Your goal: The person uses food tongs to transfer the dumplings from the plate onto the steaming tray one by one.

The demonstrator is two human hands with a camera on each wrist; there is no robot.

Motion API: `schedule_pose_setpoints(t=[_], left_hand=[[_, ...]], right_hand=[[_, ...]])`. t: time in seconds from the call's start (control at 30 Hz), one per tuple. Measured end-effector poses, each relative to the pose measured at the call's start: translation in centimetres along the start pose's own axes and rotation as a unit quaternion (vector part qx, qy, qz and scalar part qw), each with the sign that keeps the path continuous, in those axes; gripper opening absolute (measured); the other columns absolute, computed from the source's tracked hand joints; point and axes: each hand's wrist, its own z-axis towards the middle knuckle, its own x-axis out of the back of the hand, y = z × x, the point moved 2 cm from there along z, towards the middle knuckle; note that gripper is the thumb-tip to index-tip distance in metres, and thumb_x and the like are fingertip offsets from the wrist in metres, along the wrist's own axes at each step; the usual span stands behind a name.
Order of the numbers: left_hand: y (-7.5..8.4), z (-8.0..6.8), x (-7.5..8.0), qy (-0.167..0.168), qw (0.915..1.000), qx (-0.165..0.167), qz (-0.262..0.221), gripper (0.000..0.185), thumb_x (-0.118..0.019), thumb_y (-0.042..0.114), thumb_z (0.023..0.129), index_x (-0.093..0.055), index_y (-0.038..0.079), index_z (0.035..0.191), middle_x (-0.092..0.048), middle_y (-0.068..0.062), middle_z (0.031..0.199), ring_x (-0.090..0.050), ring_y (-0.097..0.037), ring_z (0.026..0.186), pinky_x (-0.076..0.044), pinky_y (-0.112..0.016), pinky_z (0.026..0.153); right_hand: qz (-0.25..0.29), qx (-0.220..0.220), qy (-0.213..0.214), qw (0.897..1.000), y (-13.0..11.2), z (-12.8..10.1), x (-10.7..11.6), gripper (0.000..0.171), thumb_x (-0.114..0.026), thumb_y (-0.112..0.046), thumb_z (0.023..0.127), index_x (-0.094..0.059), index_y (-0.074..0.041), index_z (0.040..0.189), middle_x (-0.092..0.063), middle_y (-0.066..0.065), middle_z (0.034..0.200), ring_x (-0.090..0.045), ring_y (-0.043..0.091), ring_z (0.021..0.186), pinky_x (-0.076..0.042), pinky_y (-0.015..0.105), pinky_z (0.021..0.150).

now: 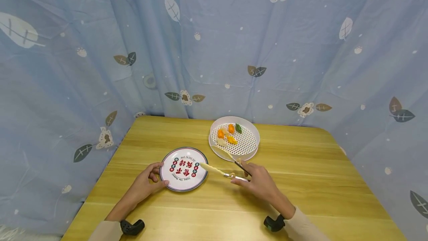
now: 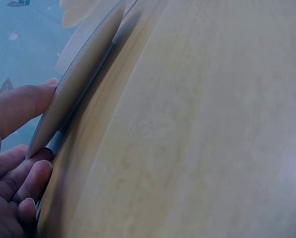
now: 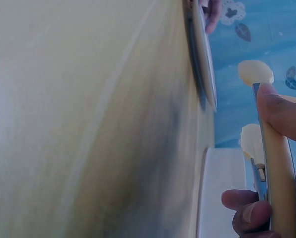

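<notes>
My left hand grips the left rim of a round white plate with red and green printed characters. In the left wrist view its thumb lies on the upper side of the plate and its fingertips reach beneath the edge. My right hand holds metal tongs with cream-coloured tips. The tong arms stand spread, with nothing between the tips. One tip overlaps the plate's right edge in the head view; the other overlaps the front rim of a white basket.
Inside the perforated basket lie several small food-like pieces: orange ones, a yellow one, pale ones and a green one. The wooden table backs onto a blue floral curtain, which also hangs along both sides.
</notes>
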Motion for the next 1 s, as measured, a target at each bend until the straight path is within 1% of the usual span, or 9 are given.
schedule_pose_setpoints(t=[0.07, 0.3, 0.43, 0.57, 0.7, 0.8, 1.0], left_hand=[[0.0, 0.0, 0.0, 0.002, 1.0, 0.001, 0.001, 0.074, -0.088, 0.032, 0.084, -0.051, 0.011, 0.145, -0.057, -0.009, 0.118, -0.049, -0.021, 0.093, -0.041, -0.028, 0.077], [0.0, -0.1, 0.0, -0.002, 1.0, 0.002, -0.001, 0.074, -0.088, 0.031, 0.084, -0.051, 0.01, 0.145, -0.057, -0.009, 0.118, -0.05, -0.022, 0.094, -0.041, -0.028, 0.077], [0.0, -0.1, 0.0, -0.006, 0.9999, -0.002, -0.007, 0.074, -0.088, 0.03, 0.085, -0.05, 0.009, 0.145, -0.056, -0.01, 0.119, -0.049, -0.022, 0.094, -0.042, -0.028, 0.076], [-0.1, 0.0, 0.0, -0.006, 0.9999, -0.007, -0.01, 0.073, -0.087, 0.03, 0.085, -0.05, 0.009, 0.145, -0.056, -0.01, 0.118, -0.049, -0.022, 0.094, -0.042, -0.028, 0.076], [-0.2, 0.0, 0.0, -0.006, 0.9999, -0.009, -0.01, 0.074, -0.088, 0.03, 0.085, -0.051, 0.009, 0.145, -0.057, -0.01, 0.118, -0.049, -0.022, 0.093, -0.042, -0.028, 0.076], [-0.2, -0.1, 0.0, -0.005, 0.9999, -0.009, -0.009, 0.074, -0.088, 0.03, 0.084, -0.051, 0.008, 0.145, -0.057, -0.01, 0.118, -0.049, -0.022, 0.093, -0.042, -0.028, 0.076], [-0.1, 0.0, 0.0, -0.004, 0.9999, -0.01, -0.006, 0.074, -0.088, 0.03, 0.085, -0.051, 0.009, 0.145, -0.057, -0.01, 0.118, -0.049, -0.022, 0.093, -0.042, -0.028, 0.076]], right_hand=[[0.001, 0.004, -0.002, 1.0, -0.3, 0.0, -0.3, 0.083, -0.075, -0.067, 0.082, -0.066, -0.005, 0.137, -0.054, -0.007, 0.074, -0.044, 0.005, 0.066, -0.038, 0.024, 0.059], [0.009, 0.02, -0.006, 1.0, -1.1, -0.2, -1.3, 0.077, -0.078, -0.065, 0.08, -0.07, -0.006, 0.128, -0.053, -0.008, 0.076, -0.043, 0.005, 0.067, -0.039, 0.023, 0.06], [0.011, 0.034, -0.006, 0.999, -1.5, -0.3, -1.9, 0.084, -0.077, -0.068, 0.079, -0.068, -0.004, 0.132, -0.055, -0.008, 0.077, -0.045, 0.005, 0.068, -0.041, 0.023, 0.062], [0.007, 0.036, -0.014, 0.999, -1.6, -0.4, -2.5, 0.089, -0.074, -0.072, 0.08, -0.066, -0.004, 0.136, -0.057, -0.009, 0.078, -0.047, 0.004, 0.068, -0.042, 0.023, 0.062], [0.007, 0.034, -0.029, 0.999, -1.5, -0.4, -3.0, 0.088, -0.075, -0.071, 0.08, -0.066, -0.005, 0.137, -0.057, -0.01, 0.079, -0.047, 0.003, 0.067, -0.042, 0.023, 0.061], [0.006, 0.031, -0.037, 0.999, -1.5, -0.4, -3.4, 0.09, -0.074, -0.072, 0.08, -0.065, -0.004, 0.138, -0.055, -0.012, 0.079, -0.046, 0.002, 0.066, -0.041, 0.022, 0.06], [-0.004, 0.036, -0.031, 0.999, -1.7, -0.4, -3.5, 0.095, -0.071, -0.077, 0.078, -0.063, -0.005, 0.14, -0.054, -0.012, 0.078, -0.046, 0.002, 0.066, -0.041, 0.021, 0.06]])
